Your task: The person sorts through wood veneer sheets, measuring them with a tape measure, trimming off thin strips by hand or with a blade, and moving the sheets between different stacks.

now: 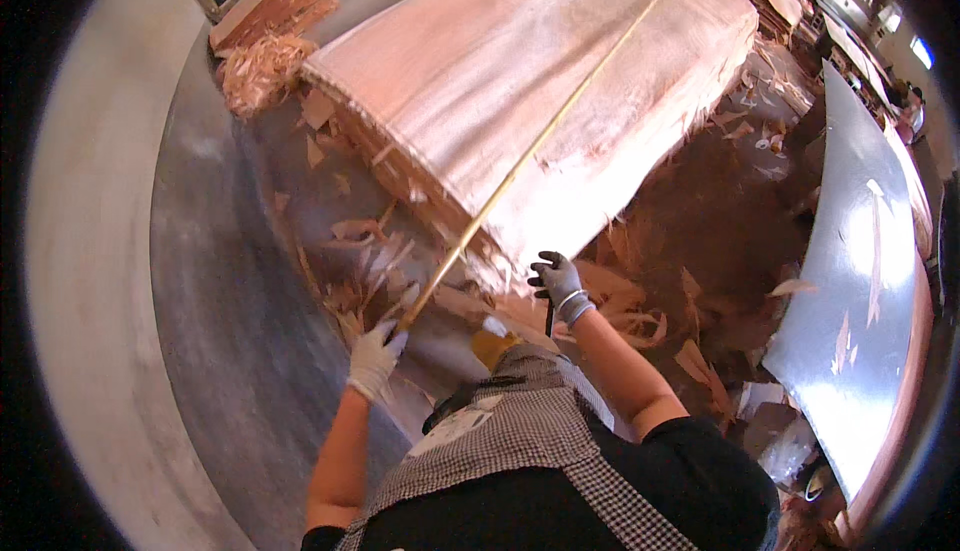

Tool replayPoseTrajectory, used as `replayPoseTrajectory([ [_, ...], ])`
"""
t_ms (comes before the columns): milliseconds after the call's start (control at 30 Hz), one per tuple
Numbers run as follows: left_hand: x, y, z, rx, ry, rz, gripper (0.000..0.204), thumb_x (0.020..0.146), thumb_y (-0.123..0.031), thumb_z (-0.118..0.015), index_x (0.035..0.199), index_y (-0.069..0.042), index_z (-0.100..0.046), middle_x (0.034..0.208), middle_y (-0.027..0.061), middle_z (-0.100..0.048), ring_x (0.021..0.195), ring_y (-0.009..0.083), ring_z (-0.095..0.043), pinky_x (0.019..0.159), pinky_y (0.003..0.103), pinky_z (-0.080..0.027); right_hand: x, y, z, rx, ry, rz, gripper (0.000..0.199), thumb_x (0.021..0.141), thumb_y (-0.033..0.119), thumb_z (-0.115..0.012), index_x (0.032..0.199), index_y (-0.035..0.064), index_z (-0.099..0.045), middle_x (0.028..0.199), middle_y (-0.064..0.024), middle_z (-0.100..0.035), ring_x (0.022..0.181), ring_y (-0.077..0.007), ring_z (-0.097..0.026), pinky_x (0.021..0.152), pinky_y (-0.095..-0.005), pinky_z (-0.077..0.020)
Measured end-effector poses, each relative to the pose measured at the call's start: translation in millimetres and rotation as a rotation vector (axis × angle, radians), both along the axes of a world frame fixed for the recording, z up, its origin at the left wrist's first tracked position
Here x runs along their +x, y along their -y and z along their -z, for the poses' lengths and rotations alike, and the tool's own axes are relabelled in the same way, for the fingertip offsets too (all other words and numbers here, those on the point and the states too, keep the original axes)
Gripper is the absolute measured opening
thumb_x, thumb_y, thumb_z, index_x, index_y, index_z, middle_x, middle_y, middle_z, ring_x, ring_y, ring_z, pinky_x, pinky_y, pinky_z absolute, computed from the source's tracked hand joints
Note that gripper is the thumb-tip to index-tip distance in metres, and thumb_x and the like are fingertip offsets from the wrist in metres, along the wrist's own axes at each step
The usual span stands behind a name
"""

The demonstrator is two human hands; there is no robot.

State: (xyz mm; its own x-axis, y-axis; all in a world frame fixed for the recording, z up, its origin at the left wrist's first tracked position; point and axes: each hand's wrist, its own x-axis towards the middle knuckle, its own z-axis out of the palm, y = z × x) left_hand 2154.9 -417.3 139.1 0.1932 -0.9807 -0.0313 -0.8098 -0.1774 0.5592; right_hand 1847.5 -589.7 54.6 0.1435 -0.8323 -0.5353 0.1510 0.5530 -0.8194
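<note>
A tall stack of thin reddish-brown wood veneer sheets [480,81] lies in front of me, its near edges ragged. Across its top runs a long thin yellowish stick [540,136], from the far edge down toward me. My left hand [376,359], in a pale glove, is closed around the stick's near end, left of the stack's near corner. Beside that corner is my right hand [560,281], in a grey glove with dark fingertips, its curved fingers apart. A short dark strip [549,319] hangs just below it; whether the hand touches it is unclear.
Veneer scraps [620,301] litter the floor around the stack. A bundle of shavings [262,73] and a smaller veneer pile [285,6] sit at the far left, near a pale wall [100,201]. To the right stands a shiny metal-topped surface [850,281]. Another person [912,116] is far right.
</note>
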Motion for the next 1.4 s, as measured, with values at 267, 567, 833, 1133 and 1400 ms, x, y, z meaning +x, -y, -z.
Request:
replayPoseTrajectory([
  [267, 103.6, 117.6, -23.2, 0.037, 0.074, 0.108, 0.036, 0.084, -0.029, -0.057, 0.112, -0.006, -0.058, 0.093, 0.0167, -0.064, 0.083, 0.0319, -0.061, 0.072, 0.039, -0.047, 103.7, 132.0, 25.8, -0.243, -0.844, -0.275, 0.067, 0.066, 0.050, -0.070, 0.098, -0.0075, -0.058, 0.093, -0.0251, -0.062, 0.089, -0.0349, -0.061, 0.077, -0.0389, -0.0483],
  [567, 147.9, 340.1, -1.2, -0.033, -0.014, 0.228, 0.035, 0.085, -0.028, -0.055, 0.107, -0.001, -0.060, 0.089, 0.0239, -0.062, 0.081, 0.0354, -0.062, 0.072, 0.040, -0.048, 107.9, 134.8, 62.5, -0.083, -0.912, 0.301, 0.042, 0.073, 0.034, -0.067, 0.088, -0.0040, -0.060, 0.084, -0.0217, -0.065, 0.082, -0.0318, -0.063, 0.073, -0.0361, -0.0499],
  [833, 121.8, 429.6, -17.4, -0.445, 0.280, 0.830, 0.062, 0.069, -0.021, -0.064, 0.125, -0.006, -0.043, 0.125, 0.0163, -0.044, 0.117, 0.0352, -0.038, 0.100, 0.048, -0.030, 111.1, 89.1, 73.1, 0.299, -0.875, 0.479, 0.037, 0.071, 0.032, -0.068, 0.087, -0.0008, -0.063, 0.079, -0.0173, -0.065, 0.074, -0.0311, -0.064, 0.065, -0.0388, -0.0487],
  [1133, -1.5, 426.2, -57.2, 0.142, -0.144, 0.996, 0.039, 0.076, -0.017, -0.062, 0.113, -0.004, -0.058, 0.095, 0.0204, -0.062, 0.086, 0.0332, -0.062, 0.076, 0.036, -0.049, 140.9, 178.1, -132.0, -0.209, 0.034, 0.577, 0.029, 0.086, 0.032, -0.060, 0.091, 0.0036, -0.060, 0.069, 0.0012, -0.057, 0.045, -0.0072, -0.046, 0.041, -0.0212, -0.0357],
  [1400, 23.8, 464.8, -39.7, 0.310, -0.654, 0.674, 0.029, 0.085, -0.011, -0.059, 0.112, 0.001, -0.059, 0.101, 0.0060, -0.065, 0.090, 0.0120, -0.059, 0.080, 0.024, -0.047, -45.5, 277.7, 44.0, 0.243, -0.226, 1.035, 0.031, 0.075, 0.035, -0.072, 0.075, 0.0088, -0.055, 0.054, 0.0004, -0.049, 0.039, -0.0143, -0.044, 0.034, -0.0272, -0.0328],
])
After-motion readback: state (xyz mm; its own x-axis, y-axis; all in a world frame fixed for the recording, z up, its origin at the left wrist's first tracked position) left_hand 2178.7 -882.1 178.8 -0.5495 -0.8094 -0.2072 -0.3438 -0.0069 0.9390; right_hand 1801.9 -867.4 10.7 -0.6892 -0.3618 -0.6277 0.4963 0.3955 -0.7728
